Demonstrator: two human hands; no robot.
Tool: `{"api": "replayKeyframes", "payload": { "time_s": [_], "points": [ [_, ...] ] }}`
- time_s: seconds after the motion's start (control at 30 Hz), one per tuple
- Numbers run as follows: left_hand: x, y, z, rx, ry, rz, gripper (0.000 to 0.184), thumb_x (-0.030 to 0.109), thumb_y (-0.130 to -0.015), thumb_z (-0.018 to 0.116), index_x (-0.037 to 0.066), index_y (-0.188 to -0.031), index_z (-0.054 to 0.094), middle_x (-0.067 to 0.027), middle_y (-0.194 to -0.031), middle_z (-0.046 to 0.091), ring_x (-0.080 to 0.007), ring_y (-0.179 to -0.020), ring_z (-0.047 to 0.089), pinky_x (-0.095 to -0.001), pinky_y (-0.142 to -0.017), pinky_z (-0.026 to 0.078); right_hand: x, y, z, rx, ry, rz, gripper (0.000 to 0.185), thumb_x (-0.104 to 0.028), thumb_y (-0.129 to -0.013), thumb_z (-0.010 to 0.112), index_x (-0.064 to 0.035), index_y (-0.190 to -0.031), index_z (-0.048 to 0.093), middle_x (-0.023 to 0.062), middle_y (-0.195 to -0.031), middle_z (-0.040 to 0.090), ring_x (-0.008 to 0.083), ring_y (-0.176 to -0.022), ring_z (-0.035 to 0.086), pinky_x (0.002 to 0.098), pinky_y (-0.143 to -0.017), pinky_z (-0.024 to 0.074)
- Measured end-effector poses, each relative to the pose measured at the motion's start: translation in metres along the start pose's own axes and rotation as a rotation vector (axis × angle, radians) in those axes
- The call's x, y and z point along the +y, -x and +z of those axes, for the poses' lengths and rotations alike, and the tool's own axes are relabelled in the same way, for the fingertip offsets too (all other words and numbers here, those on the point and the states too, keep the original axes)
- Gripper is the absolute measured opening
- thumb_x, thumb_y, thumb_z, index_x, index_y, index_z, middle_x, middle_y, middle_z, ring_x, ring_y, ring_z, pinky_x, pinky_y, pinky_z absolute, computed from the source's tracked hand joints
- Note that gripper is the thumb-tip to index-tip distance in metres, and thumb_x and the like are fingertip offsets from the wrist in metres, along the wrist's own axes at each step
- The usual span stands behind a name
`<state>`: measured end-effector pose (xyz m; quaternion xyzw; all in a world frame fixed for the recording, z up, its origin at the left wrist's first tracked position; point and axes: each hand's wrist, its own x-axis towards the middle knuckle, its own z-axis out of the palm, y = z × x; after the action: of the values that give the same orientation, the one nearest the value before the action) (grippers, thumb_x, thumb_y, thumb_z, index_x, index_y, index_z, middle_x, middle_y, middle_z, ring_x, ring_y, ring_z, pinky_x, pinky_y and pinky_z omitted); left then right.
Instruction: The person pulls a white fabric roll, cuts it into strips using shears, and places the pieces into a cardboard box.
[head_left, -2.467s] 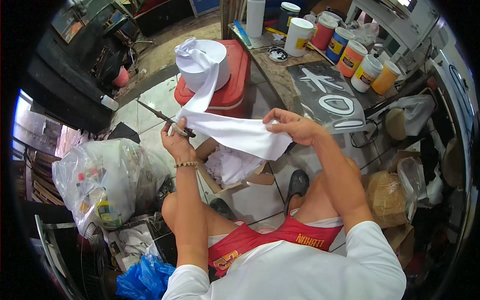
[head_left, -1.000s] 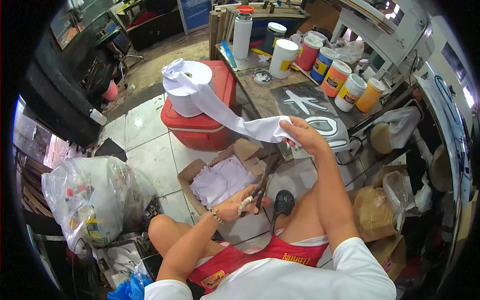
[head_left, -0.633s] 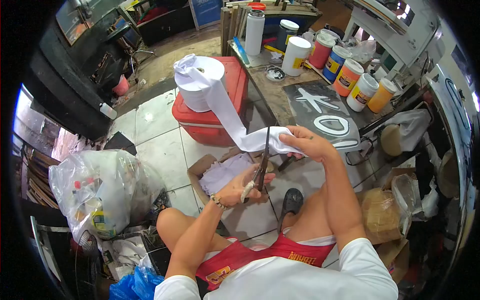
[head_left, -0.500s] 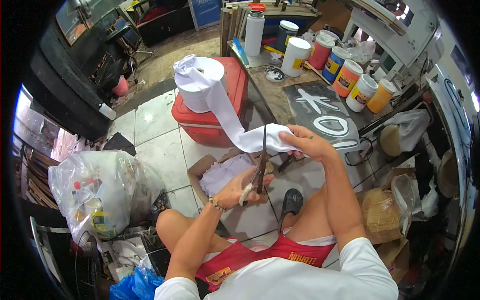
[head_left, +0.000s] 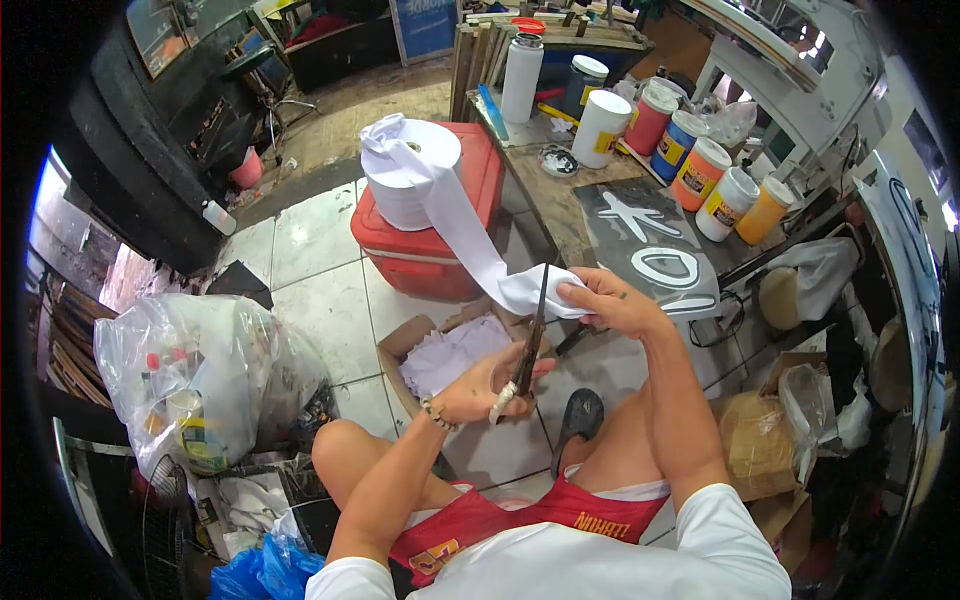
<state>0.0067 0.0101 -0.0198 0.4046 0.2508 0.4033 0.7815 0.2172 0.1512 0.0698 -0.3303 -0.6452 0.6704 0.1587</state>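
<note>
My left hand (head_left: 487,388) is closed around a pair of scissors (head_left: 533,345), with white wrapping on the handle and dark blades pointing up. The blades cross the white fabric ribbon (head_left: 468,238); whether they are parted is hard to make out. My right hand (head_left: 612,300) pinches the ribbon's near end just right of the blades. From there the ribbon runs up to a large roll (head_left: 398,195), which sits on a red cooler box (head_left: 425,250). Below my left hand, an open cardboard box (head_left: 392,372) holds several white fabric pieces (head_left: 455,355).
A low table (head_left: 545,185) at upper right carries paint jars (head_left: 697,170) and a dark lettered board (head_left: 645,240). A clear plastic bag (head_left: 205,380) of containers stands at left. To the right sits a brown carton (head_left: 765,440). Tiled floor (head_left: 320,300) lies between.
The view has shifted slightly, so the scene sits a little lower and to the right. Near the scissors the ribbon sags less than before. Both hands keep their holds.
</note>
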Motion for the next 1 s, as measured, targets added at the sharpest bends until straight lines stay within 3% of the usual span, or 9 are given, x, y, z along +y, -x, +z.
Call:
{"api": "replayKeyframes", "payload": {
  "time_s": [0.23,0.4,0.47,0.67,0.7,0.8,0.83,0.9,1.0],
  "points": [
    [0.002,0.0,0.006,0.026,-0.099,-0.027,0.085,0.012,-0.075,0.081,0.008,-0.148,0.037,-0.0145,-0.129,0.06,-0.0214,-0.11,0.063,-0.0323,-0.093,0.053,0.001,0.002,-0.01,0.019,0.033,-0.106,0.034,-0.036,-0.098,0.06,-0.0062,-0.113,0.065,-0.0083,-0.081,0.055,0.0024,-0.068,0.043,0.021,-0.057,0.034],
    [-0.003,0.001,0.006,0.024,-0.074,0.036,0.082,0.008,-0.077,0.079,0.008,-0.147,0.037,-0.0151,-0.131,0.059,-0.0209,-0.112,0.062,-0.0324,-0.093,0.053,-0.006,0.006,-0.008,-0.004,0.151,-0.128,0.032,-0.036,-0.097,0.062,-0.0057,-0.108,0.066,-0.008,-0.078,0.053,0.0033,-0.067,0.043,0.021,-0.055,0.033],
    [-0.007,0.002,0.003,-0.031,0.187,0.014,0.078,0.005,-0.079,0.08,0.005,-0.144,0.038,-0.0225,-0.137,0.053,-0.0276,-0.12,0.059,-0.035,-0.098,0.053,0.002,0.003,-0.007,0.073,0.104,-0.129,0.035,-0.035,-0.097,0.061,-0.0055,-0.115,0.062,-0.0062,-0.081,0.054,0.0037,-0.068,0.046,0.0204,-0.056,0.0351],
    [0.0,0.005,0.007,-0.1,0.041,0.097,0.064,0.008,-0.093,0.066,0.01,-0.148,0.034,-0.0223,-0.134,0.055,-0.0232,-0.115,0.061,-0.0283,-0.086,0.055,-0.016,-0.006,0.031,0.055,-0.203,-0.332,0.056,-0.03,-0.1,0.054,-0.0023,-0.146,0.037,0.0057,-0.108,0.063,0.0109,-0.084,0.063,0.022,-0.065,0.0487],
    [0.003,0.003,0.005,-0.067,0.237,-0.056,0.074,0.009,-0.086,0.074,0.01,-0.148,0.033,-0.021,-0.134,0.055,-0.0207,-0.116,0.06,-0.0259,-0.085,0.055,-0.012,-0.008,0.028,0.023,-0.213,-0.333,0.055,-0.028,-0.1,0.053,0.0001,-0.146,0.04,0.011,-0.12,0.062,0.0153,-0.093,0.066,0.0247,-0.072,0.0521],
    [-0.002,0.006,0.007,-0.104,0.093,0.099,0.078,0.007,-0.083,0.073,0.01,-0.149,0.031,-0.0199,-0.134,0.053,-0.0223,-0.116,0.059,-0.0198,-0.067,0.051,-0.009,-0.01,0.03,-0.036,-0.287,-0.319,0.047,-0.027,-0.101,0.052,0.0017,-0.138,0.05,0.0143,-0.122,0.063,0.0178,-0.098,0.067,0.0279,-0.08,0.0532],
    [-0.004,0.005,0.007,-0.097,0.092,0.103,0.078,0.007,-0.083,0.073,0.01,-0.149,0.031,-0.0199,-0.134,0.053,-0.0223,-0.116,0.059,-0.0198,-0.067,0.051,-0.006,-0.011,0.023,-0.147,-0.284,-0.242,0.04,-0.025,-0.101,0.05,0.0037,-0.128,0.057,0.0163,-0.122,0.064,0.0204,-0.106,0.065,0.0324,-0.09,0.0515],
    [-0.006,0.005,0.006,-0.117,-0.009,0.299,0.088,0.008,-0.079,0.076,0.01,-0.152,0.027,-0.0162,-0.136,0.052,-0.0197,-0.118,0.058,-0.0183,-0.067,0.049,0.003,-0.01,0.028,-0.165,-0.231,-0.244,0.037,-0.023,-0.102,0.05,0.0037,-0.126,0.058,0.0158,-0.119,0.066,0.0206,-0.107,0.065,0.0331,-0.092,0.0502],
    [0.016,0.015,0.015,-0.096,0.083,0.251,0.094,0.01,-0.076,0.077,0.01,-0.153,0.025,-0.0128,-0.139,0.051,-0.0157,-0.117,0.058,-0.018,-0.07,0.048,0.0,-0.01,0.033,-0.169,-0.151,-0.241,0.032,-0.018,-0.101,0.048,0.0042,-0.121,0.06,0.0146,-0.114,0.068,0.0205,-0.11,0.063,0.0337,-0.097,0.0468]
  ]
}}
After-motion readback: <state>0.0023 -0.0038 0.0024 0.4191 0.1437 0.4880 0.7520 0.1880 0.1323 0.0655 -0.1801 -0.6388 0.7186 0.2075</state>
